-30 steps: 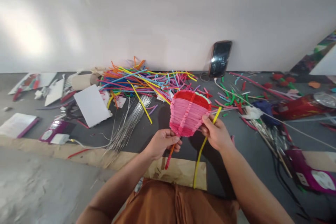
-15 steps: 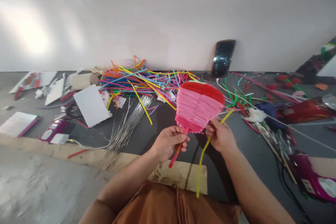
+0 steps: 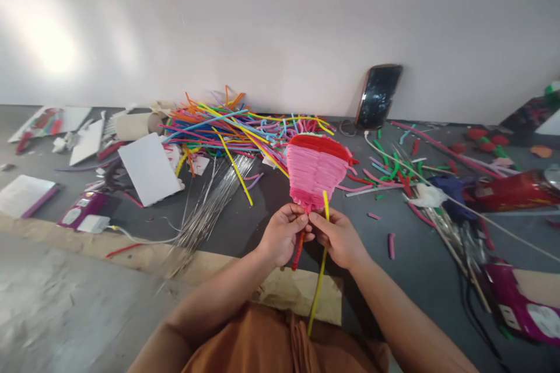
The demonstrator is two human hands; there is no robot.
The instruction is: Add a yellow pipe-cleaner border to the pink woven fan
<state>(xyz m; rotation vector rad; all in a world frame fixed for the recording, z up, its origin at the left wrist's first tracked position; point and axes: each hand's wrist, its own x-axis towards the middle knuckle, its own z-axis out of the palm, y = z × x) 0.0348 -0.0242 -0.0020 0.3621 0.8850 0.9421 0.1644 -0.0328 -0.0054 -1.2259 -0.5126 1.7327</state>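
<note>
A fan-shaped pipe-cleaner piece (image 3: 318,170), pink with a red band on top, stands upright between my hands. Its short red and orange handle (image 3: 298,249) points down. My left hand (image 3: 284,233) is closed around the top of that handle. Close beside it, my right hand (image 3: 339,236) is closed with a yellow pipe cleaner (image 3: 321,285) in its grip, and its thumb and fingertips meet the base of the fan. The yellow strand sticks up in front of the fan and hangs toward my lap. The far fingers of both hands are partly hidden.
A heap of coloured pipe cleaners (image 3: 227,128) lies against the wall, with a bundle of thin wires (image 3: 214,204) in front. A phone (image 3: 378,96) leans on the wall. White card (image 3: 149,169) lies left. Green and red offcuts, a cable and a purple device (image 3: 525,303) lie right.
My right hand has moved left and inward to the base of the fan, bringing the yellow pipe cleaner with it. The fan has shifted slightly left and turned more upright.
</note>
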